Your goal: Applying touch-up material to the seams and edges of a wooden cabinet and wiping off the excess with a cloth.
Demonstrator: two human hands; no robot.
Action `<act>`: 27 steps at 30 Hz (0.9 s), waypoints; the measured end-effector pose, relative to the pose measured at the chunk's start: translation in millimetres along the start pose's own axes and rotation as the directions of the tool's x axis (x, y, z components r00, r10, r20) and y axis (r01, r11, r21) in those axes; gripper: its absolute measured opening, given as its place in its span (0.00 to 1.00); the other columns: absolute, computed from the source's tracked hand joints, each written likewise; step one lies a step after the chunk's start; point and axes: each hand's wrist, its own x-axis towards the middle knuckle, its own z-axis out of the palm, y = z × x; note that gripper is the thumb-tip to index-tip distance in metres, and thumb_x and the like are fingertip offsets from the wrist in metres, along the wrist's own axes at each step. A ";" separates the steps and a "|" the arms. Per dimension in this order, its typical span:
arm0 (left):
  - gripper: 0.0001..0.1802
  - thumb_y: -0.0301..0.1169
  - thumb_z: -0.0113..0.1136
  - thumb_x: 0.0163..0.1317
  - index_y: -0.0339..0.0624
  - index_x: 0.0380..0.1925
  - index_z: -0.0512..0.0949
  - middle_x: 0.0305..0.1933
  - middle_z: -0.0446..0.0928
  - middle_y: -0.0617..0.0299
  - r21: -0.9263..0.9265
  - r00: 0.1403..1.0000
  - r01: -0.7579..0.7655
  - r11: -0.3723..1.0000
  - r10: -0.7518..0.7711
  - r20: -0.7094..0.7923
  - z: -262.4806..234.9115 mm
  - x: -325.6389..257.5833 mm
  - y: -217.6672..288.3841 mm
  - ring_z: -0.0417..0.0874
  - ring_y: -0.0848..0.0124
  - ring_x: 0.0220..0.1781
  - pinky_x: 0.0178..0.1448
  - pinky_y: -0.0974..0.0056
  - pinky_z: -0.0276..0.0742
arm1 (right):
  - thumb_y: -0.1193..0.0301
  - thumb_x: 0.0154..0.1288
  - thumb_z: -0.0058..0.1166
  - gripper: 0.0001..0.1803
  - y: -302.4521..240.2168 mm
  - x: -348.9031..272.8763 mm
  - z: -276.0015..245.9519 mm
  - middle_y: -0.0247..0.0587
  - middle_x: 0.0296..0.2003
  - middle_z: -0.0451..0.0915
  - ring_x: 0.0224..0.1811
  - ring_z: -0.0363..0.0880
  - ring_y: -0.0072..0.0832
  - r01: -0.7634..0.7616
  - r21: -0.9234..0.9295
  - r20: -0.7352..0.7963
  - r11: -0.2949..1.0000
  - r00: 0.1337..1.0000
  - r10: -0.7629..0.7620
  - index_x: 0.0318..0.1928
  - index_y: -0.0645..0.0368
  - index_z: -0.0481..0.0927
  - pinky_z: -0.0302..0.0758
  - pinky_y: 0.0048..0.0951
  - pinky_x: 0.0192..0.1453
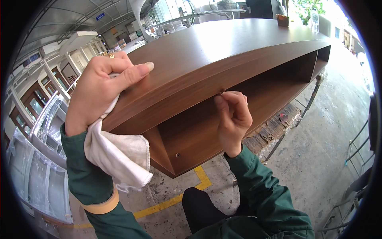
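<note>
A long brown wooden cabinet (167, 101) with open compartments lies across the view in front of me. My left hand (99, 85) rests on its top near the left end, fingers curled and thumb lying along the surface. A white cloth (119, 155) is gripped in that hand and hangs down over the cabinet's corner. With thumb and forefinger pinched, my right hand (234, 119) touches the lower edge of the front rail, above the open compartment. Whatever sits between those fingertips is too small to make out. Around my left forearm is a tan roll of tape (104, 204).
On the cabinet's far right end stand a small brown container (283, 20) and a clear bottle (315, 22). Below, a metal-legged stand carries worn boards (274, 127). Plastic-wrapped panels (43, 175) stand at the left; metal frames (356, 151) are at the right.
</note>
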 end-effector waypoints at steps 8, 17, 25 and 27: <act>0.19 0.39 0.65 0.62 0.30 0.24 0.82 0.22 0.69 0.66 0.050 1.000 -0.018 0.999 0.018 -0.006 -1.7 -1.0 -2.8 0.67 0.78 0.26 0.35 0.69 0.63 | 0.86 0.51 0.62 0.09 -25.3 -29.9 19.9 0.37 0.30 0.79 0.35 0.73 0.31 0.096 0.020 0.279 0.995 0.955 -0.098 0.33 0.62 0.80 0.69 0.29 0.41; 0.22 0.43 0.65 0.62 0.31 0.23 0.82 0.21 0.67 0.66 0.057 0.999 -0.037 0.998 0.036 0.003 -0.5 0.1 -2.9 0.67 0.77 0.26 0.33 0.69 0.63 | 0.86 0.53 0.61 0.09 -14.6 -19.2 20.9 0.38 0.31 0.80 0.34 0.73 0.31 0.054 0.023 0.049 0.998 0.997 -0.055 0.33 0.60 0.80 0.67 0.30 0.39; 0.22 0.44 0.64 0.62 0.33 0.23 0.83 0.22 0.71 0.64 0.056 1.000 -0.021 0.998 0.020 0.017 -2.2 -0.9 -3.1 0.70 0.76 0.27 0.34 0.68 0.66 | 0.85 0.51 0.61 0.09 -34.0 -36.1 27.0 0.35 0.29 0.80 0.34 0.73 0.31 0.093 0.024 0.186 0.995 0.978 -0.095 0.33 0.60 0.80 0.69 0.30 0.39; 0.22 0.45 0.64 0.62 0.34 0.23 0.83 0.22 0.72 0.64 0.057 0.999 -0.042 0.997 0.042 0.000 -0.2 -1.6 -5.8 0.71 0.75 0.27 0.35 0.68 0.67 | 0.86 0.54 0.60 0.09 -24.6 -30.9 21.5 0.37 0.31 0.80 0.35 0.73 0.30 0.051 0.036 0.064 0.998 0.997 -0.053 0.33 0.61 0.80 0.69 0.29 0.40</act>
